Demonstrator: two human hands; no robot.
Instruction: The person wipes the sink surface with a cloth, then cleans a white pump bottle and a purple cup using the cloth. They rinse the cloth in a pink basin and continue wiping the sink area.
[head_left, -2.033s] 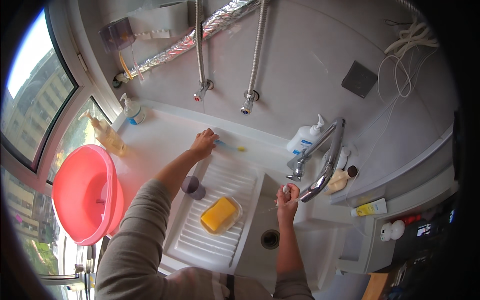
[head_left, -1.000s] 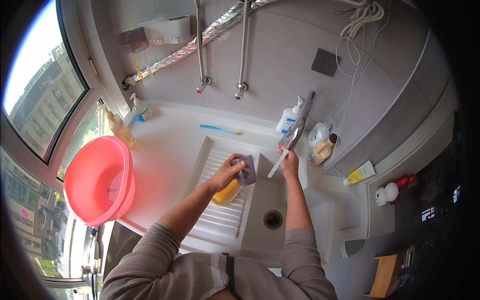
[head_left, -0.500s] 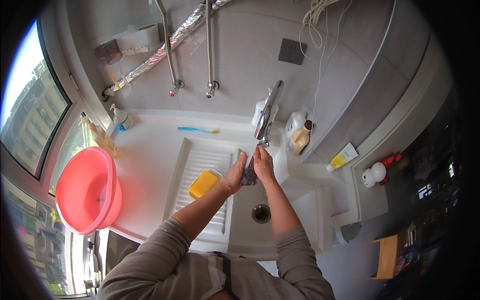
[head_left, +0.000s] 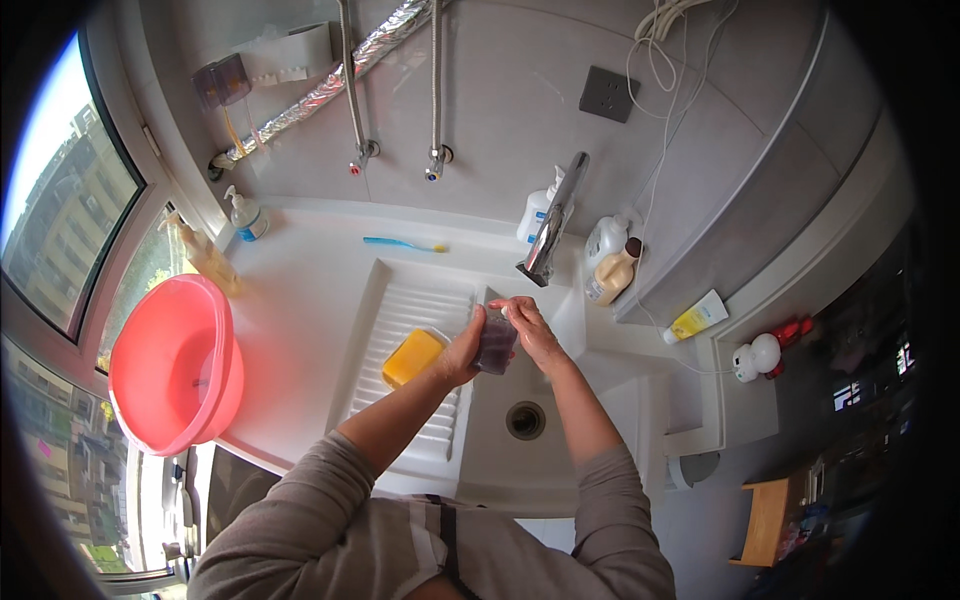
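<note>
Over the white sink basin [head_left: 590, 480], my left hand [head_left: 462, 352] is wrapped round the side of a translucent purplish cup [head_left: 495, 350] with flat sides. My right hand [head_left: 532, 335] is at the cup's far right edge, its fingers bent over the rim. Parts of the cup are hidden behind my fingers. Just beyond my hands stands the chrome faucet [head_left: 556, 220], apart from them. A yellow block-shaped thing [head_left: 412, 358], perhaps a sponge or soap, rests on the ribbed washboard [head_left: 425, 290] left of my left hand.
A pink basin [head_left: 225, 385] stands at the left by the window. A blue toothbrush [head_left: 398, 243] lies on the back ledge. Pump bottles [head_left: 246, 215] stand in the back left corner. Right of the faucet are a beige bottle [head_left: 613, 272] and a yellow-white tube [head_left: 697, 317].
My hands and the cup have moved slightly away from the faucet. My right hand has shifted from the cup's upper side to its far rim, exposing more of the cup. The view has shifted a little.
</note>
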